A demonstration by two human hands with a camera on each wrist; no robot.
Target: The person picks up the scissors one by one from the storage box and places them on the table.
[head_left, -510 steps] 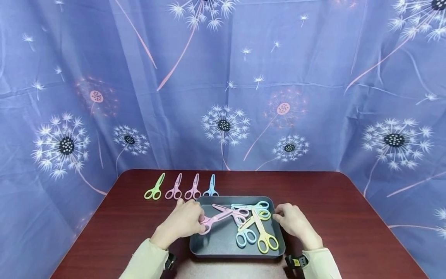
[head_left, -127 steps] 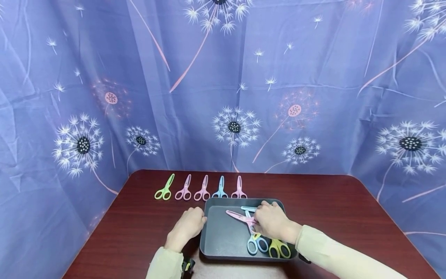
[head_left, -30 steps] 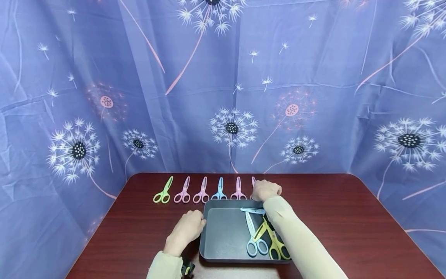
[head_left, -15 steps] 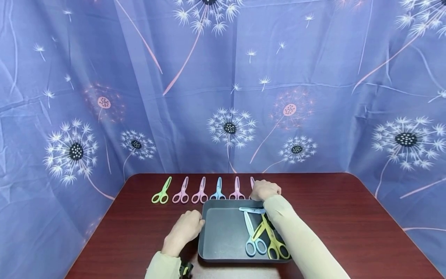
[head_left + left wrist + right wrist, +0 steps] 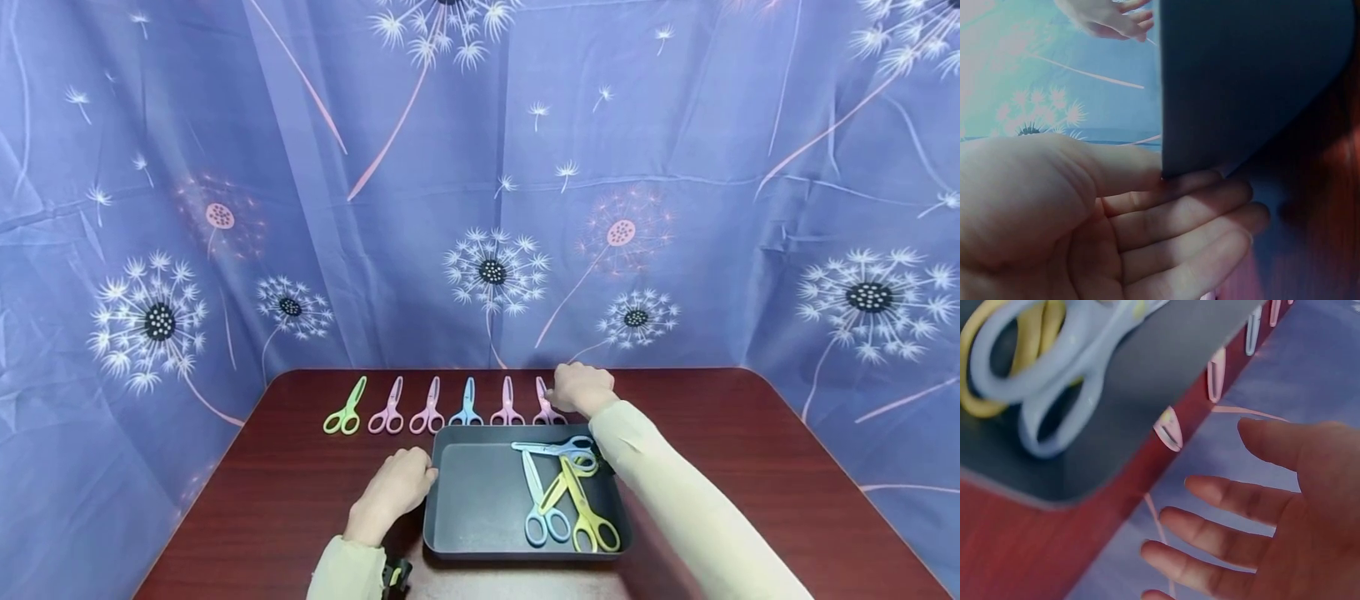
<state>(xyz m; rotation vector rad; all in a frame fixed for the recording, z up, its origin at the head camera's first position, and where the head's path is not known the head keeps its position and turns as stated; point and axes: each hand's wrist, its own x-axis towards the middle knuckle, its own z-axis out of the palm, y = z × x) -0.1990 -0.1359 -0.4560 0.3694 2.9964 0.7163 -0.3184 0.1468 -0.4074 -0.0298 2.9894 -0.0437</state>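
Observation:
My left hand [image 5: 393,487] holds the left rim of a dark grey tray [image 5: 480,500]; the left wrist view has the thumb on the tray wall [image 5: 1229,81] and the fingers beneath. Beyond the tray's back right corner, my right hand [image 5: 583,387] hovers beside pink scissors [image 5: 547,408]. Its fingers are spread and hold nothing in the right wrist view. Inside the tray's right half, blue scissors [image 5: 551,448] lie over other blue scissors [image 5: 533,479] and two yellow pairs, one of them the front yellow scissors [image 5: 579,496].
Behind the tray runs a row of upright-lying scissors: green scissors [image 5: 347,408] at far left, then pink ones, blue scissors [image 5: 467,404] and more pink scissors [image 5: 507,404]. They lie on a reddish-brown table [image 5: 712,450]. A blue dandelion-print curtain [image 5: 375,275] hangs behind.
Several seconds ago my right hand was in the tray at pink scissors. Those now lie at the row's right end; the right hand has let go and moved slightly up and right.

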